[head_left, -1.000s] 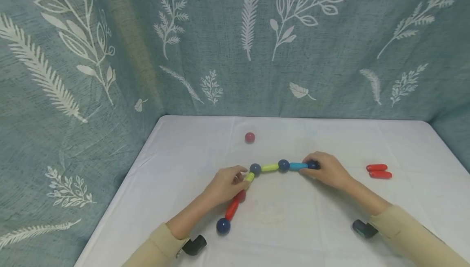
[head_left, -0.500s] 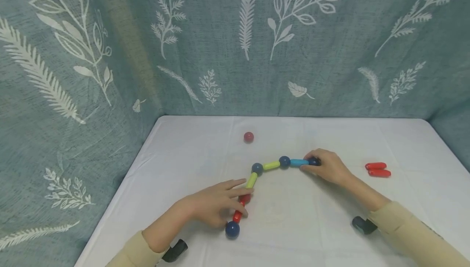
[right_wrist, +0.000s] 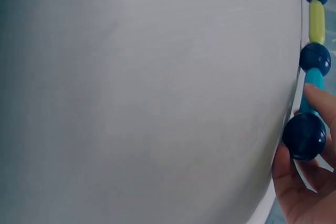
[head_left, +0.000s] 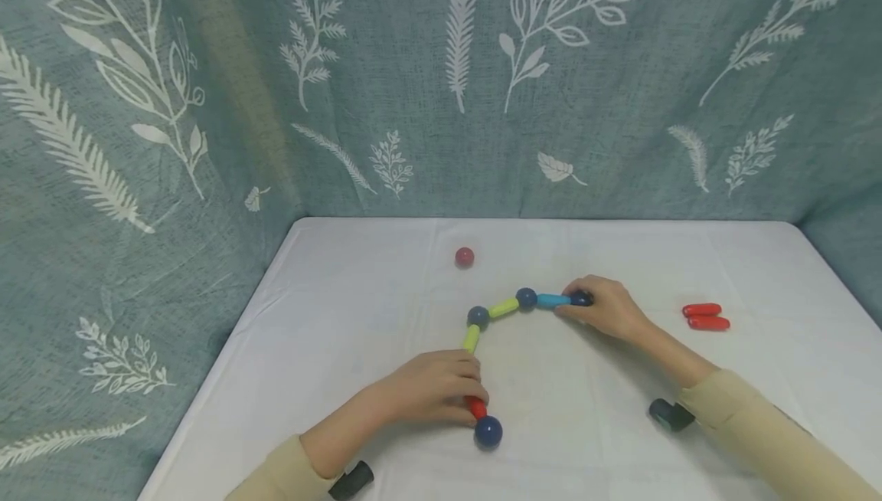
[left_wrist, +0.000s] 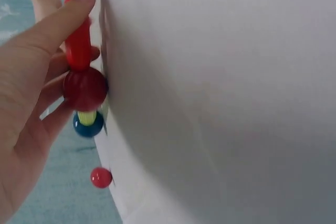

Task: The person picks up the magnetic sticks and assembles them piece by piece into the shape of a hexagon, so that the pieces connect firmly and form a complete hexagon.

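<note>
Head view, five o'clock: the bead chain (head_left: 504,307) runs between the left hand (head_left: 437,386), gripping its red rod (head_left: 477,408), and right hand (head_left: 608,307), pinching its light-blue rod (head_left: 551,300), so uneven pulling could part a joint.

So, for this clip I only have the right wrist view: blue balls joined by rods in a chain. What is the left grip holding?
Observer: The left grip is holding a red rod in that same chain.
Operator: Got it, that one is out of my view. Are there any rods lying apart from it?
Observer: Yes, in the head view two red rods lie side by side, off to the right of the right grip.
</note>
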The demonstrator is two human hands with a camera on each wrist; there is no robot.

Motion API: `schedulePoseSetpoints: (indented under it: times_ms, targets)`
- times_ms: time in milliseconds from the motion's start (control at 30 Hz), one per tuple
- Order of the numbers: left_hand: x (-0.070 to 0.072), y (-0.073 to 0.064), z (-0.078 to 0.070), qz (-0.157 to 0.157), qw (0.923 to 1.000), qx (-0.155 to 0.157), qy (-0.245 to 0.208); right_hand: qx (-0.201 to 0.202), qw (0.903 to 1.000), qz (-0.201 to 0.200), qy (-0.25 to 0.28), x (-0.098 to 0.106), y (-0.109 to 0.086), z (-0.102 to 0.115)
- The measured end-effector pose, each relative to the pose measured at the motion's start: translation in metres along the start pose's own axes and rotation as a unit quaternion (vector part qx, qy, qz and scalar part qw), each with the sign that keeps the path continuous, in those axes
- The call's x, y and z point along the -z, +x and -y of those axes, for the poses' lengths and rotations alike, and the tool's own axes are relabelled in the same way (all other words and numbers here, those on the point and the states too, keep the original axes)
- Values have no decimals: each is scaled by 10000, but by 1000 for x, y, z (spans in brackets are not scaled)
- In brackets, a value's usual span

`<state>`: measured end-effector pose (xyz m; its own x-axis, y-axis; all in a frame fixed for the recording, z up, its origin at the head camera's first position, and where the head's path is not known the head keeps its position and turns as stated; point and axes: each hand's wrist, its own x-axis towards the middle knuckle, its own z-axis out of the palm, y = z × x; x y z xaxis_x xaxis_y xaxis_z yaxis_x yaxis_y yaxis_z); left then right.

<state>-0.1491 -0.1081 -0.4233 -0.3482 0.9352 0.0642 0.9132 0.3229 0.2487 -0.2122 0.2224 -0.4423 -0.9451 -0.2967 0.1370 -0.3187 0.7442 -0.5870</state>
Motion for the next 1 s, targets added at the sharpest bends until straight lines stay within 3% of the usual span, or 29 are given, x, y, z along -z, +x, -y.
schedulePoseSetpoints:
  times_ms: [267,433,1000]
  targets:
    - [-11,11,-9,-566,9968,269,488,89,9999,5,50,-8,13,6]
    - [-19,17,-15,-611,9953,499,555,176,9998,-25,79,-14,22,9]
    - [-24,33,-36,-585,9908,1087,545,168,9993,264,187,-22,33,21]
